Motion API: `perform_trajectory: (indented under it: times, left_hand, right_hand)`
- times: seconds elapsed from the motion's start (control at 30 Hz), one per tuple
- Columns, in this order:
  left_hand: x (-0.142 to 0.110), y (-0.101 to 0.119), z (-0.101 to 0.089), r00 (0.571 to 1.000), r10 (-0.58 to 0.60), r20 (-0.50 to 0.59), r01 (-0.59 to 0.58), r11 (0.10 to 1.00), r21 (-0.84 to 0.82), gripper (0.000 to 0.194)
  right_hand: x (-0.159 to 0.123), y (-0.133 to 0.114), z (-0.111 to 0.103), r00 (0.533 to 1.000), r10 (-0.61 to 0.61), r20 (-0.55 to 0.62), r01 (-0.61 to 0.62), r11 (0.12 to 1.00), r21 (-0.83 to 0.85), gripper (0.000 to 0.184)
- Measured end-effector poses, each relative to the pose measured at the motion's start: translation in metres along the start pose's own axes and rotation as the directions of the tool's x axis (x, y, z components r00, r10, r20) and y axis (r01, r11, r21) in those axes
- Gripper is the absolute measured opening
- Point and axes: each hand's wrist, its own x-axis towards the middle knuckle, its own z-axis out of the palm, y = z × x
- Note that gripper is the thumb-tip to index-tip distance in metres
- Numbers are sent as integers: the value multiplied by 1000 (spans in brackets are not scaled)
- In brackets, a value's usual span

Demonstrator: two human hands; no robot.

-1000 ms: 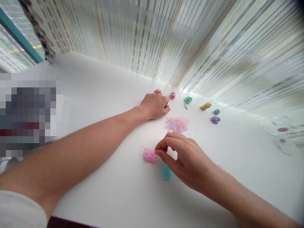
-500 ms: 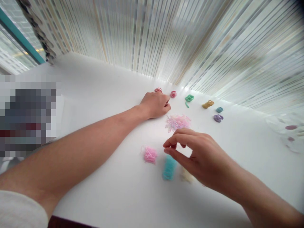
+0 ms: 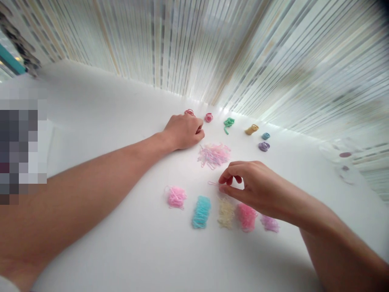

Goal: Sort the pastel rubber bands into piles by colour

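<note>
My left hand (image 3: 182, 130) lies curled on the white table, just left of a mixed pile of thin pastel bands (image 3: 213, 155). My right hand (image 3: 252, 187) hovers below that pile, thumb and forefinger pinched on a thin pink band (image 3: 213, 183). Under it runs a row of sorted heaps: light pink (image 3: 176, 197), teal (image 3: 201, 211), cream (image 3: 225, 212), deeper pink (image 3: 246, 216) and lilac (image 3: 269, 223).
Small coils of thicker bands sit along the back edge: red (image 3: 189, 112), pink (image 3: 208, 117), green (image 3: 228, 122), ochre (image 3: 251, 129), teal (image 3: 266, 136), purple (image 3: 263, 146). A striped curtain hangs behind. A clear container (image 3: 343, 160) stands far right. A blurred patch covers the left.
My right hand moved right and up from beside the light pink heap, uncovering the cream, pink and lilac heaps. The view shifted left. My left hand stayed put.
</note>
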Motion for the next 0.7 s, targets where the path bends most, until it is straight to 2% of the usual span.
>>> perform_trajectory:
  times: [0.3, 0.7]
  left_hand:
    - [0, 1, -2, 1000, -10, 15, 11, 1000, -6, 32]
    - [0, 0, -1, 1000, -4, 20, 5, 999, -47, 32]
  right_hand:
    - [7, -4, 4, 998, 58, 17, -58, 998, -8, 14]
    - [4, 0, 5, 999, -9, -31, 8, 1000, -19, 17]
